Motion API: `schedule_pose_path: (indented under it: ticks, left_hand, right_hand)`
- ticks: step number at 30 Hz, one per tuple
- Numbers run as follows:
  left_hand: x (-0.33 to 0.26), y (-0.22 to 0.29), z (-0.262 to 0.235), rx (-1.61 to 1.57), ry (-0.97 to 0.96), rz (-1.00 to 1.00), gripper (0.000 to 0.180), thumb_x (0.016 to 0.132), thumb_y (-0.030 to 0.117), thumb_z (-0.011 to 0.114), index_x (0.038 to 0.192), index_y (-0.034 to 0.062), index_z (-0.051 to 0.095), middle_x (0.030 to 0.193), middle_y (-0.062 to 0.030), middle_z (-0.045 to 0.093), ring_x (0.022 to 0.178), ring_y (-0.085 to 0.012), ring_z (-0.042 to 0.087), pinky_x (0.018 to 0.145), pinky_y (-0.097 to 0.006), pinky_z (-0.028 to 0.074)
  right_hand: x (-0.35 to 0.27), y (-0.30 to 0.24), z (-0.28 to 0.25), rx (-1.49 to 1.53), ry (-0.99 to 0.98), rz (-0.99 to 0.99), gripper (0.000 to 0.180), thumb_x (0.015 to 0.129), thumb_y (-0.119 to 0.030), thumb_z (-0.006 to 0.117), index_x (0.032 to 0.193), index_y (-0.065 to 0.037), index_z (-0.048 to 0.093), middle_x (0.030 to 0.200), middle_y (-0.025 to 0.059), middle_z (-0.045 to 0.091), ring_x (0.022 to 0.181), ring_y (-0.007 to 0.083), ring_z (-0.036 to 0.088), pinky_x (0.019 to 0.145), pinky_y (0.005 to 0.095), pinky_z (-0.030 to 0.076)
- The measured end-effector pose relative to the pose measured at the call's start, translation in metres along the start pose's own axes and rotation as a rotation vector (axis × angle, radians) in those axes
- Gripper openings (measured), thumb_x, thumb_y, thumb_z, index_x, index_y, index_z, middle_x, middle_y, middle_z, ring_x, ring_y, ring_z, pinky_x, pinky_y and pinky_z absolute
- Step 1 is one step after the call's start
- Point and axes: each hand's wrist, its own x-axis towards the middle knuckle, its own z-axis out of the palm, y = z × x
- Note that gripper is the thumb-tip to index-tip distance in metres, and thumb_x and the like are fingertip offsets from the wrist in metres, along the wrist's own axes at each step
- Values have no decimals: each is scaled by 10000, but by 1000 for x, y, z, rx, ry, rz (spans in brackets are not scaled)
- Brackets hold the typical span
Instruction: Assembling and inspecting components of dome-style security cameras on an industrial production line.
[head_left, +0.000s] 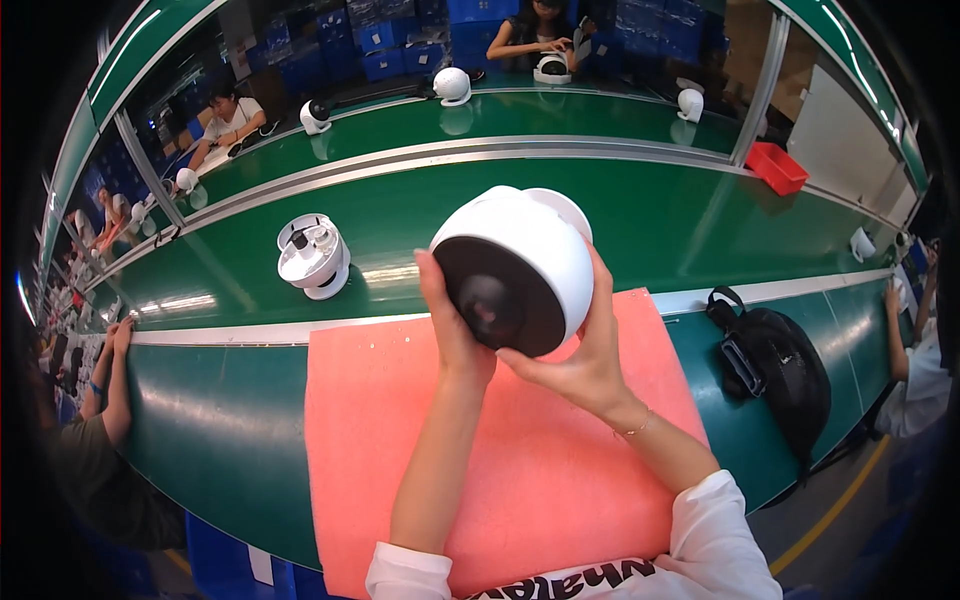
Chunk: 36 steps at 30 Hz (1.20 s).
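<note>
Between my two hands is a white ball-shaped security camera [550, 245], raised over the pink foam mat [400, 440]. Its round black front faces down toward me, and part of a white ring-like base shows behind the ball. My left hand [458, 335] wraps the left edge of the black front, thumb and fingers pressed to it. On the other side, my right hand [590, 365] grips the white shell, its thumb at the lower rim of the black face. To the left, an opened white camera housing [313, 257] with inner parts showing stands on the green conveyor belt [400, 215].
A black bag [785, 375] lies on the workbench at right. Beyond the metal rail, several white cameras [452, 86] stand on another green belt. A red bin [777, 168] sits at the far right. Co-workers sit across the line and on both sides.
</note>
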Motion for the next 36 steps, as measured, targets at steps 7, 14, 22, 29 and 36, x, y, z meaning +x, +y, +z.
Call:
schedule_pose_path:
  ticks: [7, 14, 22, 29, 36]
  left_hand:
    - [0, 17, -2, -34, -82, -301, 538, 915, 456, 458, 1297, 116, 290, 1301, -204, 387, 1187, -345, 445, 959, -492, 406]
    - [12, 10, -20, -114, -78, -244, 381, 860, 232, 587, 1160, 139, 371, 1329, -241, 373, 1233, -378, 399, 1011, -499, 353]
    - [46, -4, -53, -18, 153, -73, 738, 778, 96, 664, 1292, 154, 138, 1330, -162, 300, 1294, -343, 293, 1024, -455, 318]
    - [127, 11, -153, 280, 652, 232, 981, 700, 146, 764, 1314, 166, -1, 1387, -124, 200, 1340, -301, 202, 1016, -470, 256]
    - [141, 12, -235, -48, 267, 147, 883, 819, 175, 692, 1407, 109, 37, 1371, -165, 295, 1282, -299, 351, 1067, -437, 302]
  right_hand:
    - [13, 24, -14, 810, 21, 862, 677, 841, -410, 627, 1354, -103, 309, 1259, 96, 445, 1149, 218, 489, 964, 376, 422]
    - [19, 86, -27, 965, 334, 919, 701, 823, -339, 674, 1333, -38, 300, 1328, 163, 363, 1210, 303, 445, 1010, 406, 421]
    - [9, 137, -59, 621, 458, 939, 777, 816, -373, 690, 1368, -112, 208, 1314, 141, 349, 1225, 316, 412, 1031, 452, 344]
    - [-2, 126, -45, 752, 390, 946, 833, 815, -273, 698, 1396, -169, 110, 1340, 150, 344, 1197, 313, 446, 996, 461, 381]
    - [-5, 117, -26, 784, 115, 972, 336, 922, -236, 488, 1196, -41, 483, 918, 112, 634, 871, 182, 612, 810, 318, 495]
